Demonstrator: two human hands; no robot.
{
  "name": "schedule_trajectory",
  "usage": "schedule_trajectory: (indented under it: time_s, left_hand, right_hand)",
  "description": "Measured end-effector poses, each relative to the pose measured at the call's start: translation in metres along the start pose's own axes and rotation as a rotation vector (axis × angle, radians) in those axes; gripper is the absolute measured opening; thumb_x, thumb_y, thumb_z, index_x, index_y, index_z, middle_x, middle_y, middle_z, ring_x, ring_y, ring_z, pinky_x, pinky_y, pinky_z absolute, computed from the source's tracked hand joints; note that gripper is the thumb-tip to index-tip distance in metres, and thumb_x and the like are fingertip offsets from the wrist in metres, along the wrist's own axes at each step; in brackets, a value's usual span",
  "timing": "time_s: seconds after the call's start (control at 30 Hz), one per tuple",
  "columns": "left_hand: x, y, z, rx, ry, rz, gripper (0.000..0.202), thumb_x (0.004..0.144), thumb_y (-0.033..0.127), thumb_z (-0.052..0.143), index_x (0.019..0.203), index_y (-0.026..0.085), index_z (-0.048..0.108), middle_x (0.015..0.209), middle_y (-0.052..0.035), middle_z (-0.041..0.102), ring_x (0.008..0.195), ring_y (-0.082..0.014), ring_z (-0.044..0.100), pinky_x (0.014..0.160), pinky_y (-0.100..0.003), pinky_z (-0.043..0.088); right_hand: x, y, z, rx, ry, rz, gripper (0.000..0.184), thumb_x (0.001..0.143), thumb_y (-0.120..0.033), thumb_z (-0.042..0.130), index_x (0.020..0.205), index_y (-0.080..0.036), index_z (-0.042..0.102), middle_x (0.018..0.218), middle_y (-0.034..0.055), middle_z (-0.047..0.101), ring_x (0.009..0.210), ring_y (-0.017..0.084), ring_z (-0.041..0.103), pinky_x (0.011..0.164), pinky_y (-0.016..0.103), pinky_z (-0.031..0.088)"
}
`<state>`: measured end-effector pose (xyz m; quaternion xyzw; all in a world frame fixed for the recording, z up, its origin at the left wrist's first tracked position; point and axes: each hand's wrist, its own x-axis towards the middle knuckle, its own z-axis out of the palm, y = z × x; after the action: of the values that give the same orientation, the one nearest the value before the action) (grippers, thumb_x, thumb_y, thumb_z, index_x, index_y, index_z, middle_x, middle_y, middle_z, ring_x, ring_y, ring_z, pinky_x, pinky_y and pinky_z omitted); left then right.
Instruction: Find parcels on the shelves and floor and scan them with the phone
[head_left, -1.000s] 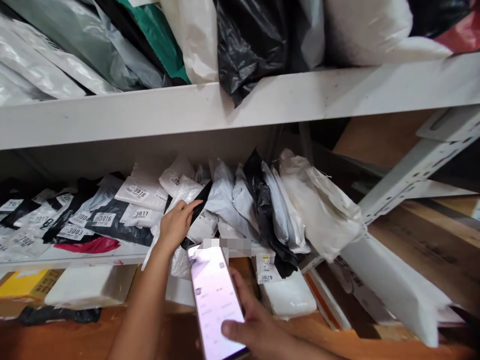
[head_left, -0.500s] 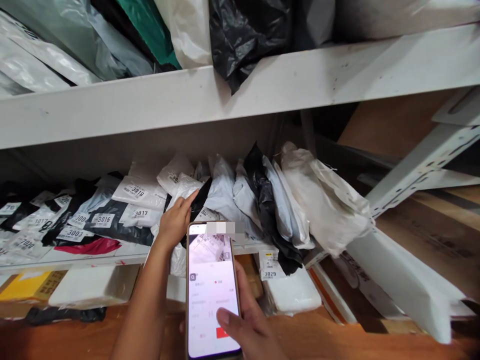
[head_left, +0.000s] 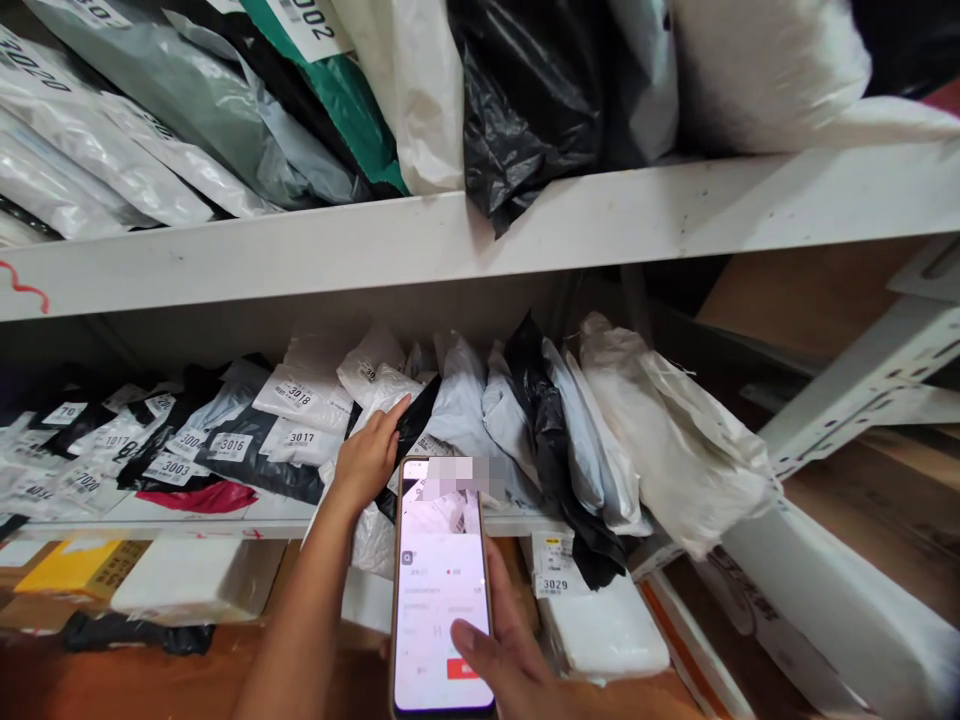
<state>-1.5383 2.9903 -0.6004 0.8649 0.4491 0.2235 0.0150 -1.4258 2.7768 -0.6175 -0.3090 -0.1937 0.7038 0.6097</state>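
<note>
"What are you seeing left of the phone (head_left: pixel 431 620)?"

"Farthest out, low down, a yellow box (head_left: pixel 71 570) is sitting, then a white box (head_left: pixel 195 580), block-shaped and shiny. Above that, a red bag (head_left: pixel 199 497) is showing under dark, creased mailers (head_left: pixel 262 475)."

"And the left hand (head_left: pixel 371 455)?"

"It's resting just above and left of the phone, its fingers lying close together against a black bag (head_left: pixel 421 412). I can't tell whether they're clamping it."

"How is that bag lying?"

"It's slanting, long axis running up and to the right, a smooth plastic corner pointing away from the phone."

"And the phone itself?"

"It's standing nearly upright in view in front of the shelf (head_left: pixel 277 527), top end pointing toward the bags, glassy screen facing the wearer. It's a flat slab with rounded corners. The right hand (head_left: pixel 517 650) is clamping it, fingers wrapping its right edge, thumb lying over the screen."

"What's right of the phone?"

"A white parcel (head_left: pixel 607 635) labelled 3029 is sitting nearby, squarish and glossy. Farther right and higher, a sack (head_left: pixel 675 440) is slumping, pale and wrinkled."
</note>
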Motion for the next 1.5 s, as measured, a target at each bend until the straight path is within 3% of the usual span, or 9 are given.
schedule_trajectory:
  time_s: [0.23,0.37,0.63,0.8,0.97,1.13,1.23,1.37,1.5]
  left_hand:
    - [-0.001,0.001,-0.003,-0.006,0.009,-0.004,0.054,0.097,0.021,0.034,0.15,0.029,0.029,0.127,-0.0065,0.057,0.111,-0.024,0.058,0.083,-0.034,0.047]
    - [-0.001,0.001,-0.002,-0.016,0.008,0.005,0.053,0.097,0.022,0.035,0.15,0.029,0.031,0.128,-0.0067,0.057,0.113,-0.0239,0.058,0.085,-0.034,0.048]
    - [-0.007,0.004,-0.016,-0.046,-0.081,0.04,0.039,0.095,0.037,0.043,0.129,0.024,0.058,0.113,-0.0077,0.06,0.102,-0.0223,0.061,0.087,-0.035,0.05]
    - [-0.077,0.02,-0.023,0.132,-0.196,0.25,0.129,0.038,0.038,0.091,0.151,0.032,0.027,0.159,-0.0176,0.013,0.141,-0.0469,0.02,0.108,-0.058,0.032]
    - [-0.108,0.023,0.029,0.399,0.054,0.459,0.056,0.08,0.018,0.066,0.131,0.037,0.054,0.153,-0.004,0.038,0.141,-0.0319,0.028,0.114,-0.059,0.016]
    - [-0.075,0.034,0.054,0.261,0.274,0.47,0.015,0.087,0.022,0.06,0.097,0.026,0.07,0.128,-0.0009,0.062,0.127,-0.0278,0.043,0.112,-0.057,0.017]
    - [-0.042,0.047,0.061,0.206,0.408,0.458,0.017,0.09,0.022,0.058,0.076,0.02,0.067,0.103,0.001,0.069,0.106,-0.0218,0.053,0.105,-0.048,0.029]
    - [-0.016,0.044,0.062,0.245,0.257,0.479,0.017,0.091,0.023,0.056,0.081,0.02,0.07,0.099,-0.0034,0.066,0.099,-0.0228,0.053,0.096,-0.045,0.035]
    - [-0.038,0.027,0.044,0.177,0.041,0.492,0.019,0.087,0.023,0.059,0.101,0.02,0.071,0.118,-0.0081,0.06,0.111,-0.0257,0.05,0.099,-0.042,0.037]
  right_hand:
    - [0.006,0.008,-0.014,-0.015,-0.164,-0.032,0.119,0.066,-0.041,0.082,0.148,-0.03,-0.004,0.113,0.0104,0.07,0.081,0.027,0.072,0.058,0.036,0.057]
    - [0.006,0.006,-0.022,-0.05,-0.324,-0.08,0.107,0.071,-0.028,0.077,0.148,-0.031,0.003,0.117,0.0091,0.068,0.084,0.025,0.071,0.068,0.039,0.057]
    - [0.002,0.011,-0.03,-0.129,-0.277,-0.118,0.097,0.082,-0.027,0.069,0.146,-0.032,-0.004,0.133,0.0141,0.058,0.103,0.029,0.067,0.071,0.043,0.059]
    - [0.0,0.002,-0.051,0.033,-0.182,-0.161,0.108,0.069,-0.03,0.078,0.15,-0.029,0.006,0.123,0.0155,0.066,0.094,0.035,0.07,0.053,0.039,0.06]
    - [0.002,-0.026,-0.082,0.231,-0.004,-0.267,0.075,0.065,-0.04,0.077,0.135,-0.036,0.05,0.124,0.0127,0.067,0.08,0.033,0.073,0.034,0.028,0.051]
    - [0.006,-0.04,-0.097,0.21,-0.009,-0.273,0.06,0.061,-0.048,0.077,0.118,-0.031,0.067,0.116,0.0126,0.071,0.08,0.028,0.07,0.038,0.025,0.05]
    - [0.006,-0.035,-0.098,0.139,0.002,-0.264,0.057,0.062,-0.054,0.076,0.112,-0.027,0.071,0.106,0.0134,0.074,0.08,0.028,0.069,0.042,0.028,0.05]
    - [0.005,-0.027,-0.1,0.056,0.0,-0.257,0.063,0.06,-0.056,0.077,0.116,-0.028,0.068,0.111,0.0128,0.073,0.095,0.033,0.068,0.048,0.032,0.052]
    - [0.01,-0.027,-0.105,0.038,-0.023,-0.331,0.069,0.057,-0.056,0.077,0.118,-0.025,0.067,0.112,0.0122,0.072,0.103,0.033,0.065,0.088,0.05,0.052]
